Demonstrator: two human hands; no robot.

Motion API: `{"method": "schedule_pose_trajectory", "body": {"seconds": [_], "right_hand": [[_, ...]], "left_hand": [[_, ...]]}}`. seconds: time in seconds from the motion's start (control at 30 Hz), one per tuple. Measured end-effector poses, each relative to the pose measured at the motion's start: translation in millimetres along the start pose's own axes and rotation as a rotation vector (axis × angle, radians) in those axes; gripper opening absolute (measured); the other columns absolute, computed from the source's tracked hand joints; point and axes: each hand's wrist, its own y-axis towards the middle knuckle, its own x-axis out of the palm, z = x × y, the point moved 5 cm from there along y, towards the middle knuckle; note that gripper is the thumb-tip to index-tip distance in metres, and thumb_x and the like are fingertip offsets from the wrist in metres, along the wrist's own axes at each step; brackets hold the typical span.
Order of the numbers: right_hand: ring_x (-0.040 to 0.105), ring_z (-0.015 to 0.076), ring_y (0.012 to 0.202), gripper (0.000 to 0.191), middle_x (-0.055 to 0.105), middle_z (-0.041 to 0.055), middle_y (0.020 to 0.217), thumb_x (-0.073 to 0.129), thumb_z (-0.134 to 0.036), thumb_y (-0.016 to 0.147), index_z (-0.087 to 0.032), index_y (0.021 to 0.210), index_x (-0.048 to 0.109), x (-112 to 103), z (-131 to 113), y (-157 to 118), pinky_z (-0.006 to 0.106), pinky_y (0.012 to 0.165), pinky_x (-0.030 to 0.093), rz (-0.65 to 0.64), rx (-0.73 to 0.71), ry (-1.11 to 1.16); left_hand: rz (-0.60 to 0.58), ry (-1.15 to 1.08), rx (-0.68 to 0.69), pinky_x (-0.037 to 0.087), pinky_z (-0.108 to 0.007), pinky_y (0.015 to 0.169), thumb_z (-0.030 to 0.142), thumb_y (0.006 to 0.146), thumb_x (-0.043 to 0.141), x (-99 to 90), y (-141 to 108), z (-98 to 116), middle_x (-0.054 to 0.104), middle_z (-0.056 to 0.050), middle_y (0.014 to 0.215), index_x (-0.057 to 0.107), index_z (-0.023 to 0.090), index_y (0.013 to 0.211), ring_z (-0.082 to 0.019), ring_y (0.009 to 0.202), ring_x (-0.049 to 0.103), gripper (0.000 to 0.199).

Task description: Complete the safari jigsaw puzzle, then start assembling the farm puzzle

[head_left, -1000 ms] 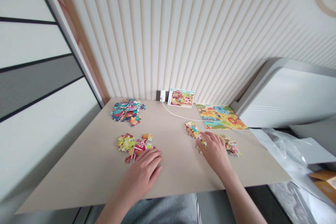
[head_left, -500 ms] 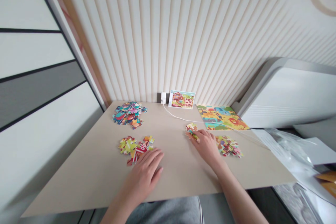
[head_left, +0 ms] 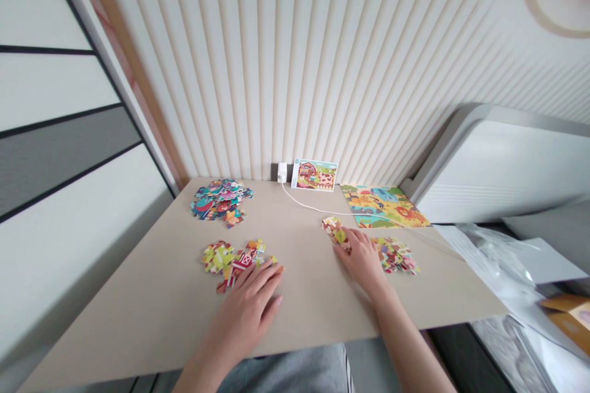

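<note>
My left hand (head_left: 253, 298) lies flat, fingers stretched out, partly covering a joined barn section (head_left: 239, 264) of puzzle pieces. An orange and green puzzle piece (head_left: 275, 261) shows at its fingertips. Left of it sits a yellow-green cluster of pieces (head_left: 217, 256). My right hand (head_left: 364, 258) has thumb and fingers closed about a yellow-green puzzle piece (head_left: 340, 236), beside other pieces (head_left: 330, 223) lying on the table; its far side is hidden by the fingers. To the right of this hand is a heap of loose puzzle pieces (head_left: 396, 255).
A farm picture card (head_left: 314, 175) leans on the ribbed wall beside a white plug (head_left: 282, 172). Its white cable (head_left: 313, 207) crosses the table and an animal picture board (head_left: 385, 206). A blue-purple heap of pieces (head_left: 220, 199) lies back left. Clear plastic wrap (head_left: 500, 255) is at right.
The turquoise-edged piece pinched in my right hand is out of sight; a yellow-green one shows at its fingers. An orange and green piece now shows at my left fingertips. The view has shifted slightly.
</note>
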Motion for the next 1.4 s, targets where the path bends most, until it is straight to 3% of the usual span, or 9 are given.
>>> {"method": "schedule_pose_trajectory", "body": {"seconds": [0.17, 0.3, 0.4, 0.77, 0.83, 0.93, 1.0, 1.2, 1.4], "right_hand": [[0.063, 0.0328, 0.12, 0.049, 0.07, 0.0124, 0.128, 0.06, -0.041, 0.094, -0.023, 0.14, 0.061, -1, 20, -6, 0.05, 0.106, 0.043, 0.061, 0.04, 0.064], [0.061, 0.0292, 0.126, 0.053, 0.064, 0.0115, 0.139, 0.058, -0.044, 0.096, -0.025, 0.145, 0.055, -10, 5, -6, 0.046, 0.107, 0.047, 0.157, -0.046, 0.264], [0.063, 0.0258, 0.124, 0.051, 0.064, 0.0098, 0.141, 0.056, -0.041, 0.098, -0.028, 0.147, 0.052, -15, -7, -8, 0.042, 0.104, 0.051, 0.138, -0.106, 0.396], [0.069, 0.0265, 0.114, 0.049, 0.07, 0.0094, 0.132, 0.061, -0.039, 0.097, -0.029, 0.145, 0.055, -11, -23, -14, 0.048, 0.108, 0.049, 0.085, -0.084, 0.435], [0.066, 0.0244, 0.121, 0.05, 0.068, 0.0083, 0.137, 0.059, -0.038, 0.099, -0.029, 0.148, 0.052, -9, -45, -19, 0.043, 0.11, 0.049, 0.006, -0.201, 0.483], [0.057, 0.0233, 0.135, 0.057, 0.057, 0.0081, 0.151, 0.06, -0.04, 0.1, -0.029, 0.154, 0.046, -4, -84, -29, 0.039, 0.114, 0.046, -0.177, -0.519, 0.468], [0.053, 0.0244, 0.139, 0.054, 0.053, 0.0085, 0.155, 0.059, -0.041, 0.101, -0.029, 0.153, 0.049, -2, -92, -27, 0.042, 0.117, 0.043, -0.205, -0.595, 0.382], [0.053, 0.0304, 0.136, 0.041, 0.059, 0.0133, 0.145, 0.056, -0.036, 0.101, -0.026, 0.14, 0.061, 2, -31, 18, 0.049, 0.112, 0.043, -0.028, -0.157, 0.068], [0.061, 0.0266, 0.124, 0.038, 0.068, 0.0108, 0.13, 0.055, -0.044, 0.1, -0.024, 0.129, 0.068, 14, -2, 46, 0.042, 0.108, 0.044, -0.082, -0.125, 0.062]], "left_hand": [[0.008, -0.007, -0.016, 0.047, -0.049, 0.116, 0.026, 0.101, 0.052, 1.4, 0, -1, 0.06, -0.006, 0.147, 0.06, 0.023, 0.14, -0.028, 0.14, 0.051, 0.04], [0.004, -0.023, -0.025, 0.048, -0.049, 0.116, 0.026, 0.101, 0.053, 0.7, 0, -2, 0.06, -0.006, 0.147, 0.06, 0.024, 0.141, -0.028, 0.141, 0.051, 0.041], [-0.004, -0.025, -0.027, 0.047, -0.049, 0.117, 0.026, 0.101, 0.053, 0.6, 0, -2, 0.059, -0.007, 0.147, 0.059, 0.024, 0.141, -0.028, 0.141, 0.05, 0.041], [0.016, -0.018, -0.052, 0.046, -0.049, 0.117, 0.027, 0.101, 0.053, 3.9, -2, -3, 0.053, -0.009, 0.153, 0.052, 0.025, 0.148, -0.029, 0.144, 0.048, 0.048], [0.056, 0.001, -0.082, 0.045, -0.05, 0.117, 0.03, 0.1, 0.054, 2.6, -2, -4, 0.046, -0.011, 0.16, 0.042, 0.024, 0.156, -0.032, 0.147, 0.044, 0.057], [0.108, 0.038, -0.11, 0.042, -0.055, 0.118, 0.034, 0.099, 0.056, 1.4, -3, -5, 0.038, -0.016, 0.164, 0.026, 0.02, 0.164, -0.036, 0.151, 0.037, 0.072], [0.116, 0.05, -0.118, 0.041, -0.056, 0.118, 0.034, 0.099, 0.056, 2.0, -3, -7, 0.04, -0.017, 0.162, 0.027, 0.018, 0.163, -0.037, 0.15, 0.038, 0.072], [0.063, 0.018, -0.076, 0.049, -0.05, 0.113, 0.025, 0.099, 0.055, 4.6, -2, -7, 0.055, -0.011, 0.148, 0.058, 0.028, 0.141, -0.031, 0.14, 0.052, 0.042], [0.119, 0.051, -0.18, 0.046, -0.059, 0.113, 0.037, 0.091, 0.068, -2.9, -2, -8, 0.055, -0.015, 0.145, 0.06, 0.023, 0.133, -0.038, 0.138, 0.05, 0.045]]}}
